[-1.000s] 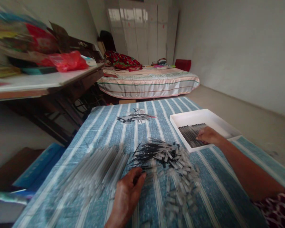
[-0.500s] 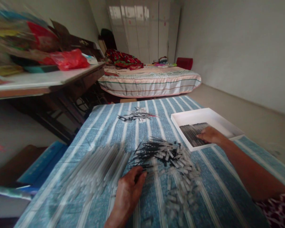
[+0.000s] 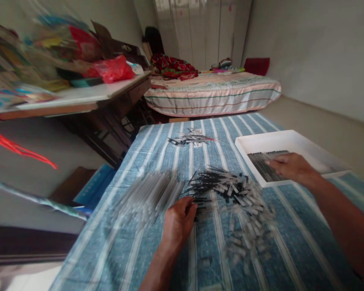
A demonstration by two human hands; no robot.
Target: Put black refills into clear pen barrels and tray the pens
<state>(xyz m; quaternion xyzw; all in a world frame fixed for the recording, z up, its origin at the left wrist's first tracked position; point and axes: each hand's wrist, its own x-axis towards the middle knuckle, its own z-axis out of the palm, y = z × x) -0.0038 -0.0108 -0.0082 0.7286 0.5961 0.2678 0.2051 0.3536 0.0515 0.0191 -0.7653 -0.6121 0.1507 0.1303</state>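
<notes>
My left hand (image 3: pixel 179 222) rests low over the striped cloth, thumb and fingers curled together. Thin black pen tips or refills (image 3: pixel 203 200) lie right at its fingertips; whether one is pinched is hidden. Left of it lies a row of translucent grey pen barrels (image 3: pixel 153 192). Beyond it is a heap of slim black pen parts (image 3: pixel 212 180), with clear pen caps (image 3: pixel 251 210) strewn to the right. My right hand (image 3: pixel 288 166) reaches into a white shallow box (image 3: pixel 314 149), its fingers closed over a row of dark slim pens (image 3: pixel 267 163). What they grip is unclear.
A small pile of thin dark pieces (image 3: pixel 191 139) lies at the table's far side. The blue striped cloth (image 3: pixel 166 258) covers the table. Behind stands a bed (image 3: pixel 212 99); at left, a white-topped desk (image 3: pixel 87 95) carries a red plastic bag (image 3: pixel 117 69).
The view has turned left, so everything sits farther right and slightly higher. Both hands keep nearly the same places, the left by the black parts, the right in the box.
</notes>
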